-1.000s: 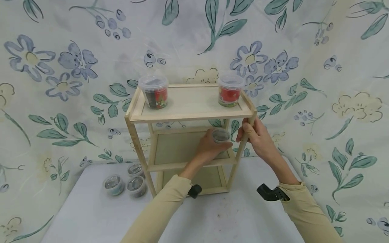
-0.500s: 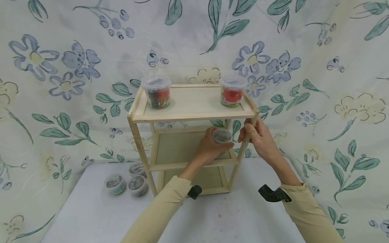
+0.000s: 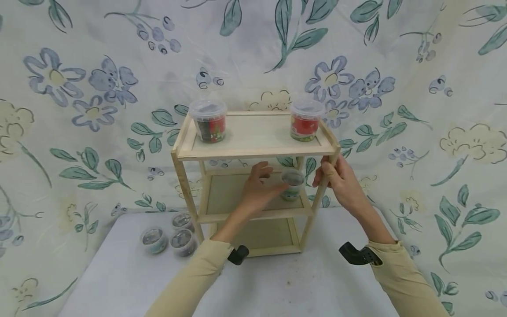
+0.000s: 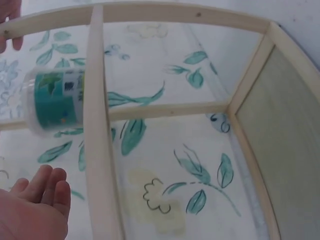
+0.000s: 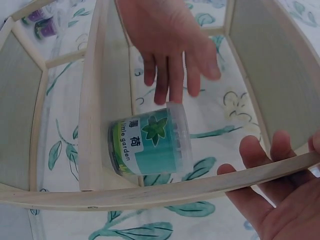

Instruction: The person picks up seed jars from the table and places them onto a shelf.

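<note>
A lidded clear plastic cup with a teal leaf-printed label [image 5: 152, 137] stands on the right end of the middle shelf [image 3: 223, 193] of a three-tier wooden rack [image 3: 255, 132]. Just left of that cup is my left hand [image 3: 258, 190], its fingers apart and holding nothing; in the left wrist view a gap shows between hand [image 4: 37, 210] and cup [image 4: 57, 100]. My right hand [image 3: 342, 179] grips the rack's front right post [image 3: 319, 196] below the top shelf, thumb in front and fingers behind.
Two lidded cups with red labels stand on the top shelf, one left [image 3: 208, 125] and one right [image 3: 305, 125]. On the white table [image 3: 119, 273], three more lidded cups [image 3: 153, 240] sit left of the rack. A floral cloth [image 3: 245, 53] hangs behind.
My left hand has let go of the teal-labelled cup and drawn back to the left, leaving it on the middle shelf. The right hand keeps its grip on the post.
</note>
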Action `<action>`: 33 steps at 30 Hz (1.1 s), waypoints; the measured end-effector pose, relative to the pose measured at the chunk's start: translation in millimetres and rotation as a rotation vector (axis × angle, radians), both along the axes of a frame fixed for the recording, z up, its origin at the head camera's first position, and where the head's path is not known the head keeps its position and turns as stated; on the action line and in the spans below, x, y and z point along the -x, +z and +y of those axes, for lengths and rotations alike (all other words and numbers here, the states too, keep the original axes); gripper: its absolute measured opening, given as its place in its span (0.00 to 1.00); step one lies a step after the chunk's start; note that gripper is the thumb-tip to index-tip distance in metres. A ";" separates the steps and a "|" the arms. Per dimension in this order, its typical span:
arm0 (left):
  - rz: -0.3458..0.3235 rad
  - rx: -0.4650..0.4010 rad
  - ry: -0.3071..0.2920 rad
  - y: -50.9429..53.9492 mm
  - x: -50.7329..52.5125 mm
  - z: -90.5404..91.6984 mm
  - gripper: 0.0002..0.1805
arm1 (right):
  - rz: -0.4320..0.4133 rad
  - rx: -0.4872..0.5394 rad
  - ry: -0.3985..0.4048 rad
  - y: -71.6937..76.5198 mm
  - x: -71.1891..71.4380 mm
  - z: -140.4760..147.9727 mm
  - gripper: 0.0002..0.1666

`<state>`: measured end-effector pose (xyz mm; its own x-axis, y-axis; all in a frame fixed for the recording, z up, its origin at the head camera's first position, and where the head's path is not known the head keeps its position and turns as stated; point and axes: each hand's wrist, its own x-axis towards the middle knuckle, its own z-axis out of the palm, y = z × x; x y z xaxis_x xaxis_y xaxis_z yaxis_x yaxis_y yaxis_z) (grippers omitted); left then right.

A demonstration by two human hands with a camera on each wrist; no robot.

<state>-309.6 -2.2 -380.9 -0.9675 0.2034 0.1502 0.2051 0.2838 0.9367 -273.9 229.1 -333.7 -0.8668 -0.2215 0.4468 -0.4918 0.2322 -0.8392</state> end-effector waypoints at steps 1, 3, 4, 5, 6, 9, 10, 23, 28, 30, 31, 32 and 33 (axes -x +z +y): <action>0.008 -0.019 0.002 0.5 -1.9 -4.7 0.45 | -0.001 0.000 0.001 0.1 -0.1 0.0 0.08; 0.029 -0.048 0.012 1.4 -6.1 -13.8 0.44 | -0.002 0.000 0.001 0.2 -0.5 -0.1 0.08; 0.042 -0.061 0.019 1.8 -8.3 -18.1 0.43 | -0.002 -0.001 0.000 0.2 -0.6 0.0 0.08; 0.055 -0.076 0.026 2.2 -10.7 -22.3 0.42 | -0.001 -0.004 0.000 0.2 -0.7 0.1 0.08; 0.075 -0.083 0.034 2.4 -13.0 -26.3 0.41 | 0.001 -0.005 0.000 0.3 -0.8 0.2 0.07; 0.131 -0.110 0.036 2.7 -21.1 -37.6 0.40 | 0.006 -0.006 -0.003 0.1 -1.4 1.0 0.08; 0.149 -0.125 0.030 2.5 -23.8 -41.3 0.40 | 0.007 -0.005 -0.005 0.1 -1.6 1.3 0.08; 0.215 -0.154 0.012 -4.5 -70.0 -82.0 0.36 | -0.002 0.003 0.003 0.4 -2.6 2.0 0.06; 0.271 -0.185 0.015 -10.2 -89.6 -97.6 0.30 | -0.002 0.008 0.010 1.0 -2.0 0.8 0.07; 0.296 -0.204 0.011 -12.5 -97.1 -103.8 0.29 | 0.001 0.009 0.010 1.4 -1.8 0.3 0.07; 0.302 -0.213 0.008 -13.9 -100.7 -107.0 0.28 | 0.003 0.008 0.008 1.6 -1.7 0.1 0.07; 0.302 -0.217 0.010 -15.3 -104.1 -110.2 0.27 | 0.005 0.008 0.006 1.9 -1.8 -0.1 0.07; 0.299 -0.218 0.012 -17.1 -107.1 -113.5 0.27 | 0.004 0.009 0.004 2.0 -1.8 -0.4 0.07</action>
<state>-202.4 -115.7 -398.0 -0.8764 0.1246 0.4652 0.4767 0.0878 0.8747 -272.0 228.7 -331.7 -0.8640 -0.2212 0.4524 -0.4964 0.2231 -0.8390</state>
